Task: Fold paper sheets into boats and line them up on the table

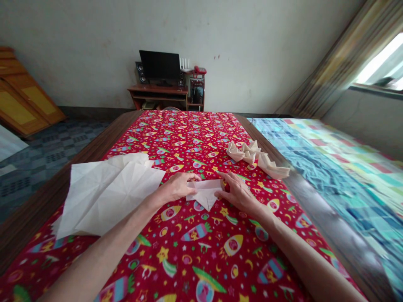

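Note:
Between my two hands is a small piece of folded white paper [206, 193], with a straight upper edge and a triangular flap pointing toward me. My left hand [180, 186] grips its left end between thumb and fingers. At the right end, my right hand [236, 191] pinches the paper in the same way. Left of my left hand lie several large creased sheets of white paper [110, 193], overlapping each other. Beyond my right hand sit several folded paper shapes [247, 152], cream-coloured with pointed ends.
A red cloth [201, 251] with a rocket pattern covers the table, whose dark wooden edge [317, 218] shows on the right. Past it is a bed with a checked cover [315, 159]. A desk [157, 92] with a monitor [160, 67] stands at the far wall.

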A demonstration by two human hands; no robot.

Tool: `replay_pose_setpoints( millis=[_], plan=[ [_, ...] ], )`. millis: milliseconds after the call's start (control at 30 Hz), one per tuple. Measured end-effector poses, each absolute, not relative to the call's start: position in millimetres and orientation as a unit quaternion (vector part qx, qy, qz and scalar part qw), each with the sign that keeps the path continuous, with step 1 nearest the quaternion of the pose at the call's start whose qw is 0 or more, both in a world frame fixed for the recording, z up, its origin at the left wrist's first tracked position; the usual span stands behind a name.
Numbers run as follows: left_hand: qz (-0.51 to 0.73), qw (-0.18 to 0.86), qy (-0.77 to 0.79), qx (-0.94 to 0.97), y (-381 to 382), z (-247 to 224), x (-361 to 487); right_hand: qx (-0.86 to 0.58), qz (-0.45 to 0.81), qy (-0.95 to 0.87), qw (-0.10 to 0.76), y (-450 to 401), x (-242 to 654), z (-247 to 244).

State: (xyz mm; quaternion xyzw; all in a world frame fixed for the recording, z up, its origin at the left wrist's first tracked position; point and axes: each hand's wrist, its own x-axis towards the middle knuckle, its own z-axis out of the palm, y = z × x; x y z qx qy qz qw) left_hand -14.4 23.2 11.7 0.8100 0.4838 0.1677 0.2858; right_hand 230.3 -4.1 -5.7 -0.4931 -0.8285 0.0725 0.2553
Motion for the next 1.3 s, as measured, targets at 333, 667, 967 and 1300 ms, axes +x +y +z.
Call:
replay_pose_setpoints(
  millis=[333,667,967,1300],
  plan=[
    [0.3,0.062,0.385,0.871,7.4,33.1,-10.9,-0.44,0.1,-0.823,0.344,4.9,227.0,22.1],
    [0.129,-0.147,0.383,0.903,-30.2,22.0,-14.0,-0.34,-0.128,-0.909,0.206,-22.2,224.0,7.5],
    [0.198,0.001,0.43,0.881,-36.2,-0.3,-25.1,-0.342,-0.017,-0.918,0.2,-34.1,228.1,3.3],
    [0.3,0.134,0.472,0.818,-24.5,-12.0,-36.2,-0.491,0.164,-0.817,0.256,-31.5,226.2,-0.5]
  ],
)
